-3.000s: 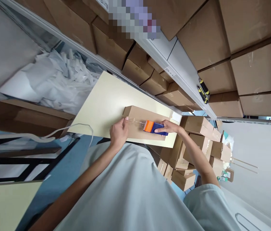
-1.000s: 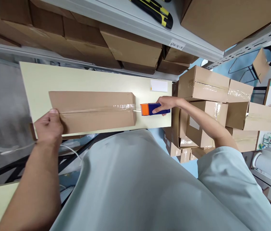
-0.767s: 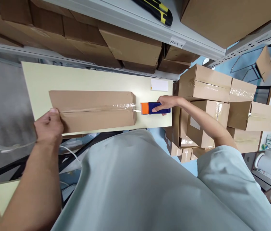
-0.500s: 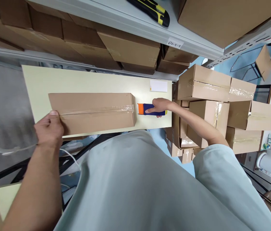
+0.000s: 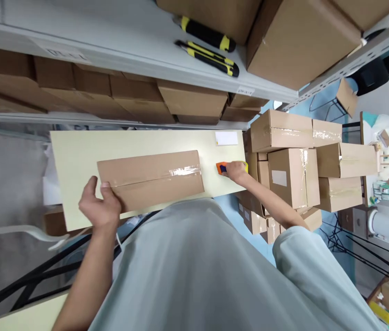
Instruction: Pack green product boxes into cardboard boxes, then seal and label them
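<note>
A long cardboard box (image 5: 153, 179) lies on the pale yellow tabletop (image 5: 139, 142), with clear tape along its top seam. At the box's left end is my left hand (image 5: 101, 202), its thumb and fingers spread apart. It is beside the box's near left corner; whether it touches the cardboard I cannot tell. To the right of the box, my right hand (image 5: 236, 171) is closed around a blue-and-orange tape dispenser (image 5: 220, 168), held apart from the box near the table's right end. The hand hides most of the dispenser.
On the shelf (image 5: 111, 41) above the table lie black-and-yellow utility knives (image 5: 208, 57). Several cardboard boxes (image 5: 194, 99) fill the level below. More taped boxes (image 5: 287, 177) are stacked right of the table. A white label-like piece (image 5: 226, 138) sits at the table's back right.
My left hand has loosened from the box's left end and opened. The box now lies slightly turned. My right hand still holds the dispenser, now farther from the box. The view has shifted.
</note>
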Motion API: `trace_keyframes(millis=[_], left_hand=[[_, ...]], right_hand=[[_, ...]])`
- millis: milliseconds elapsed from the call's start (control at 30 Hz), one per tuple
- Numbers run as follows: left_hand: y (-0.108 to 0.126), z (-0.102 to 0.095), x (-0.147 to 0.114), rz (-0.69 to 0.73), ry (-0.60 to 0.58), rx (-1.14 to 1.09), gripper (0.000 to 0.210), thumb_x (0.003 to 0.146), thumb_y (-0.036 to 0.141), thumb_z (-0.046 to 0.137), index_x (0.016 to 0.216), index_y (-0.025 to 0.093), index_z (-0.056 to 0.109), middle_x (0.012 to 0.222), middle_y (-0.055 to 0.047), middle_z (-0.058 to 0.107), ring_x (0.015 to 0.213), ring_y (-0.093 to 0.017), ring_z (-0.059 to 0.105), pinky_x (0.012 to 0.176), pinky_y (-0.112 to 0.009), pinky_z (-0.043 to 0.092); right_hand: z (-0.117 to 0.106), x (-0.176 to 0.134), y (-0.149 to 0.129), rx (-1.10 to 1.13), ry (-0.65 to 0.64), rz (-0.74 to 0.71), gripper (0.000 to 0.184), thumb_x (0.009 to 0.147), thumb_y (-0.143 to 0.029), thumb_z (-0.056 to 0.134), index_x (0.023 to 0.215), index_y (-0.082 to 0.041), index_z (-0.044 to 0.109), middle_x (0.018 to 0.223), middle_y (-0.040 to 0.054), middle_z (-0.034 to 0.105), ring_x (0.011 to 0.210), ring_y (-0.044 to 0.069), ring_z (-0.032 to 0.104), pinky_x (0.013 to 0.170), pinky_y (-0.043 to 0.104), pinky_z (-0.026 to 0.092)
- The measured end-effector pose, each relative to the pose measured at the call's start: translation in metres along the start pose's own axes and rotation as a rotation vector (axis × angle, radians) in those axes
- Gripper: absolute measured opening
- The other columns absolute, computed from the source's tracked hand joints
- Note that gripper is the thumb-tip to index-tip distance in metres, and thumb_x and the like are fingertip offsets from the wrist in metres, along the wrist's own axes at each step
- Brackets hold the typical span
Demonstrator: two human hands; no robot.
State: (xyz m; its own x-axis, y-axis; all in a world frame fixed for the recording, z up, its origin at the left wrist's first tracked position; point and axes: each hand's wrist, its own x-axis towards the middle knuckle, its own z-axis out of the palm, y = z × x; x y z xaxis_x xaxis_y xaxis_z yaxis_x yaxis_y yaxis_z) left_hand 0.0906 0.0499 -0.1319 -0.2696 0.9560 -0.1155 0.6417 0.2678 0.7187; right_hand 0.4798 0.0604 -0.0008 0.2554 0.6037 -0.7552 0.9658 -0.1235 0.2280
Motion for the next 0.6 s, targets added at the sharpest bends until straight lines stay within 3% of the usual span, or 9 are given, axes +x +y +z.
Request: trace_keyframes(millis=[67,133,167,267,367,467,600], left_hand=[[0.018,0.000,-0.002,0.013,0.111,-0.023,0.059,0.100,0.029,0.055,0.149,-0.003,0.061,0.160,-0.031,0.062,0.156,-0.043,0.054,0.133,-0.066,0.038],[0.047,0.002,-0.007,0.139,0.150,-0.088,0.056,0.100,0.030,0.055,0.150,0.004,0.064,0.164,-0.027,0.062,0.163,-0.040,0.048,0.137,-0.065,0.034],[0.065,0.003,-0.011,0.213,0.120,-0.148,0.053,0.104,0.031,0.052,0.150,0.008,0.066,0.162,-0.024,0.065,0.162,-0.037,0.051,0.136,-0.063,0.037],[0.124,0.012,-0.020,0.492,-0.190,-0.331,0.045,0.107,0.034,0.049,0.144,0.025,0.073,0.148,-0.010,0.077,0.146,-0.031,0.067,0.130,-0.055,0.049],[0.174,0.018,-0.016,0.734,-0.325,-0.435,0.047,0.109,0.032,0.045,0.145,0.027,0.076,0.146,-0.010,0.078,0.141,-0.030,0.072,0.123,-0.051,0.057],[0.202,0.014,0.006,0.813,-0.252,-0.488,0.053,0.109,0.028,0.044,0.155,0.030,0.070,0.155,-0.009,0.073,0.145,-0.030,0.069,0.123,-0.051,0.058],[0.213,-0.001,0.056,0.800,-0.062,-0.513,0.060,0.108,0.026,0.046,0.166,0.030,0.060,0.175,-0.009,0.055,0.153,-0.032,0.062,0.128,-0.051,0.054]], right_hand=[[0.001,-0.012,0.003,-0.001,0.013,0.043,0.039,0.109,-0.048,0.072,0.126,-0.014,0.082,0.130,0.0264,0.082,0.122,0.039,0.080,0.095,0.043,0.061],[-0.008,-0.027,0.005,0.022,0.056,0.066,0.045,0.110,-0.057,0.067,0.125,-0.016,0.082,0.131,0.0242,0.082,0.123,0.036,0.080,0.097,0.039,0.060],[-0.015,-0.035,0.004,0.042,0.096,0.070,0.048,0.111,-0.060,0.065,0.125,-0.017,0.081,0.130,0.0233,0.082,0.123,0.035,0.080,0.099,0.038,0.060],[-0.049,-0.057,-0.009,0.119,0.285,0.055,0.057,0.111,-0.065,0.060,0.132,-0.014,0.075,0.129,0.0230,0.082,0.124,0.036,0.079,0.101,0.037,0.059],[-0.093,-0.075,-0.031,0.215,0.425,0.019,0.058,0.112,-0.059,0.056,0.146,-0.013,0.063,0.130,0.0225,0.081,0.124,0.039,0.078,0.097,0.040,0.060],[-0.140,-0.083,-0.055,0.282,0.452,-0.139,0.049,0.111,-0.044,0.053,0.151,-0.016,0.056,0.129,0.0195,0.080,0.116,0.037,0.080,0.095,0.041,0.061],[-0.206,-0.075,-0.088,0.226,0.581,-0.430,0.041,0.114,-0.036,0.044,0.151,-0.020,0.053,0.135,0.0170,0.076,0.120,0.031,0.077,0.103,0.039,0.060]])
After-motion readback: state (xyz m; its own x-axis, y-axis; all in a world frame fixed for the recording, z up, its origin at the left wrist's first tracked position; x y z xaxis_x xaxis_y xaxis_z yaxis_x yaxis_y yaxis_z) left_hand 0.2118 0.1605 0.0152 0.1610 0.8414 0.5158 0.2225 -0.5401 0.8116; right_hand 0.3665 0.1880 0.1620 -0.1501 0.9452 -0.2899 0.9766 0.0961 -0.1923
